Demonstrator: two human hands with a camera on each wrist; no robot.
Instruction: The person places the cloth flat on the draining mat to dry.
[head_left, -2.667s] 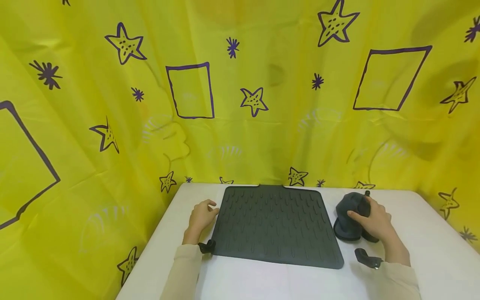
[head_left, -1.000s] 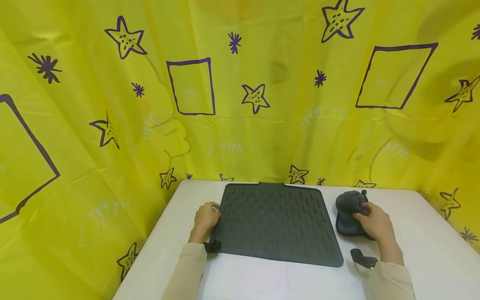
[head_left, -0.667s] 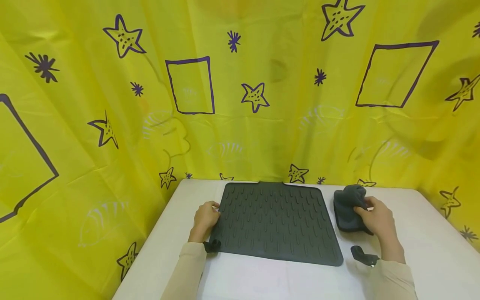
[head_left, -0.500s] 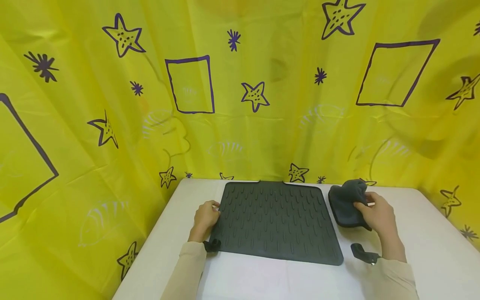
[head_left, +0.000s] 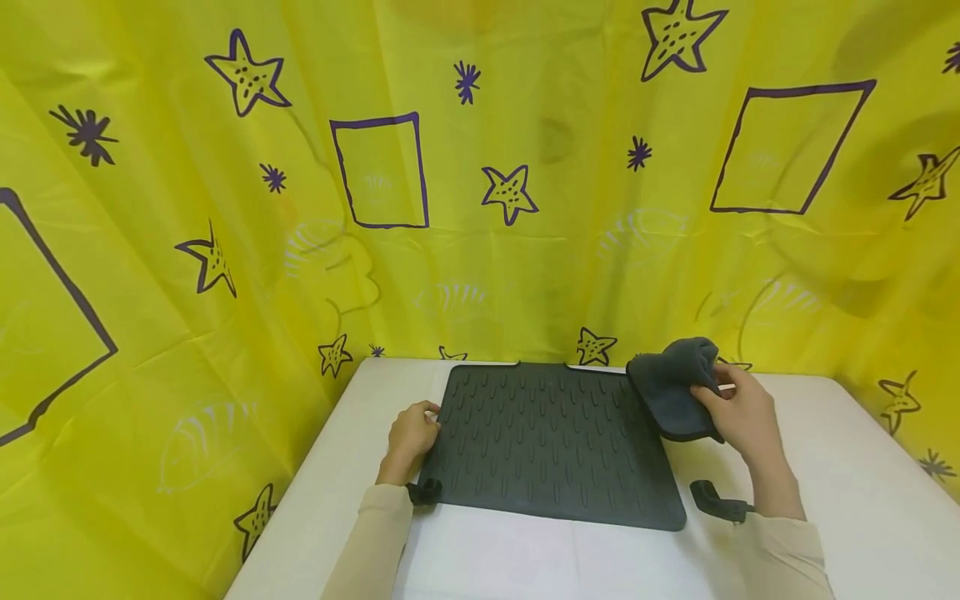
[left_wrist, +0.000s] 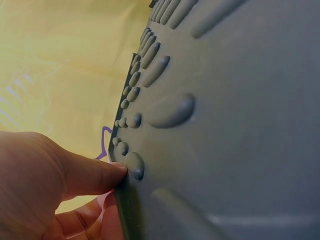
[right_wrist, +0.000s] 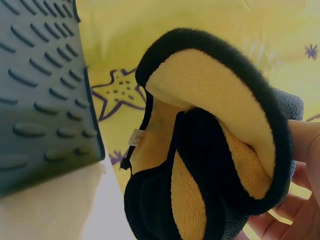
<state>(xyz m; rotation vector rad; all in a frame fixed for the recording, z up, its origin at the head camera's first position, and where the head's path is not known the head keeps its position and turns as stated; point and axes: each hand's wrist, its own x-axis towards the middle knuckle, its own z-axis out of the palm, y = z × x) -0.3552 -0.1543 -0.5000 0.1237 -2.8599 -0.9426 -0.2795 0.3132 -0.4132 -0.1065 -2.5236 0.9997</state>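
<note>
A dark grey draining mat [head_left: 547, 450] with raised ridges and a lip at its back edge lies mid-table. My left hand [head_left: 413, 433] pinches its left edge; in the left wrist view the thumb [left_wrist: 100, 175] is on top and the fingers are partly hidden below. My right hand [head_left: 746, 412] grips a dark grey cloth [head_left: 667, 392] by its right side, raised over the mat's right back corner. In the right wrist view the folded cloth [right_wrist: 220, 65] shows black edging, a paler inner face lit orange, and a small white tag [right_wrist: 136, 137].
A white table [head_left: 525, 558] carries the mat. Behind and to the left hangs a yellow curtain [head_left: 450, 275] with stars and squares, close to the table's back edge. Black wrist mounts [head_left: 720, 504] sit at the sleeves.
My right hand has lifted the bunched cloth and carried it left and back; it has partly unfolded and overlaps the mat in view. My left hand has moved in to grip the mat's edge.
</note>
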